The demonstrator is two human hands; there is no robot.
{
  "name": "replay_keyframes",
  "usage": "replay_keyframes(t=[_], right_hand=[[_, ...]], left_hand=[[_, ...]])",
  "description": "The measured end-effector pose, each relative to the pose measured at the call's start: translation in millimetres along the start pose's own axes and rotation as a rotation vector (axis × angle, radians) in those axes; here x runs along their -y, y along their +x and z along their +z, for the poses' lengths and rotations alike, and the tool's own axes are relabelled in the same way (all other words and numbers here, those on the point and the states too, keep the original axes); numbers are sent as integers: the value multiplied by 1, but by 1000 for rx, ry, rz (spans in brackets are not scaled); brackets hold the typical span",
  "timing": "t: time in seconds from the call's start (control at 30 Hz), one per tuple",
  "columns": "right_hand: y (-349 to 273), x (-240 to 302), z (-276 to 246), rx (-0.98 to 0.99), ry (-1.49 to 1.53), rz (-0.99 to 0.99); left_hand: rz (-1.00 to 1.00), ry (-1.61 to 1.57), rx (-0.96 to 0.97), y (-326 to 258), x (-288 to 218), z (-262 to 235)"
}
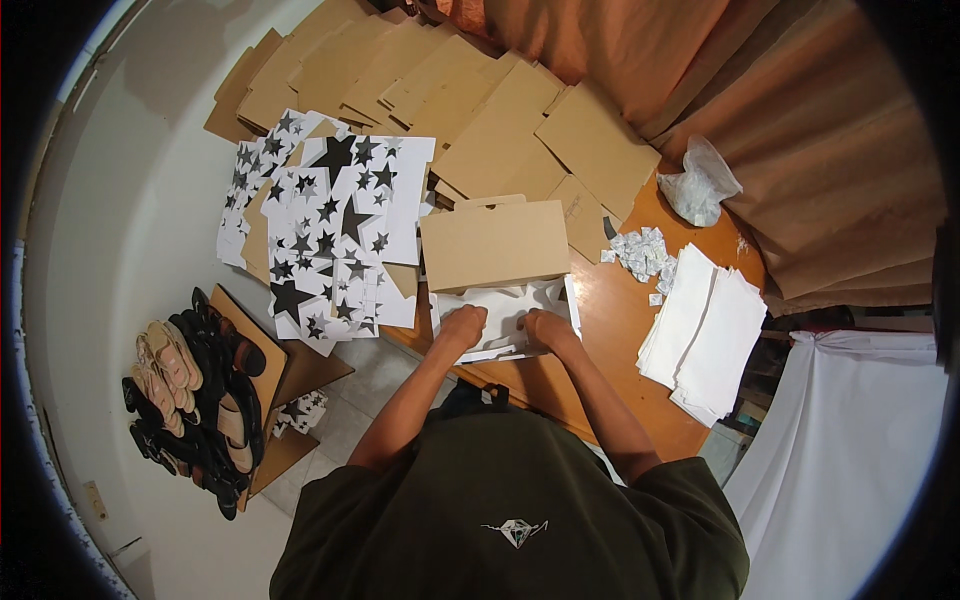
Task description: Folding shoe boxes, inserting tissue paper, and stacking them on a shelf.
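In front of me on the table stands an open cardboard box, its inside white and its raised lid plain brown. My left hand is closed at the near left part of the box tray, fingers curled inward over the near wall. At the near right part my right hand is closed in the same way, knuckles up. Both hands seem to grip the folded near wall, though my fingertips are partly hidden. The white floor of the tray shows between them.
Flat brown cardboard pieces cover the back. Star-printed white sheets overlap at left. Right of the box lie small white packets, a clear plastic bag and stacked white paper. Shoes stand piled at lower left.
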State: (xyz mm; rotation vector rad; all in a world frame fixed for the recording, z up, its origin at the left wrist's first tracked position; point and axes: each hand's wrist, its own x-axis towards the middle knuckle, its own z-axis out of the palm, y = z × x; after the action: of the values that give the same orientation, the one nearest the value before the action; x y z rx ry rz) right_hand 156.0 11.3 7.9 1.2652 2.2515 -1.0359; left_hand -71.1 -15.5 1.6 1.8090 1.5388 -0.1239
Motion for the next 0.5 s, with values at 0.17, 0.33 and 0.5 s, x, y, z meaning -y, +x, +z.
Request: replay_keyframes(t=[0.17, 0.33, 0.5], right_hand=[[6, -17, 23, -58, -66, -16], [13, -21, 29, -77, -72, 17], [-6, 2, 7, -78, 9, 12]], left_hand=[[15, 197, 160, -7, -7, -5], [-25, 224, 199, 0, -8, 9], [5, 165, 90, -4, -10, 6]])
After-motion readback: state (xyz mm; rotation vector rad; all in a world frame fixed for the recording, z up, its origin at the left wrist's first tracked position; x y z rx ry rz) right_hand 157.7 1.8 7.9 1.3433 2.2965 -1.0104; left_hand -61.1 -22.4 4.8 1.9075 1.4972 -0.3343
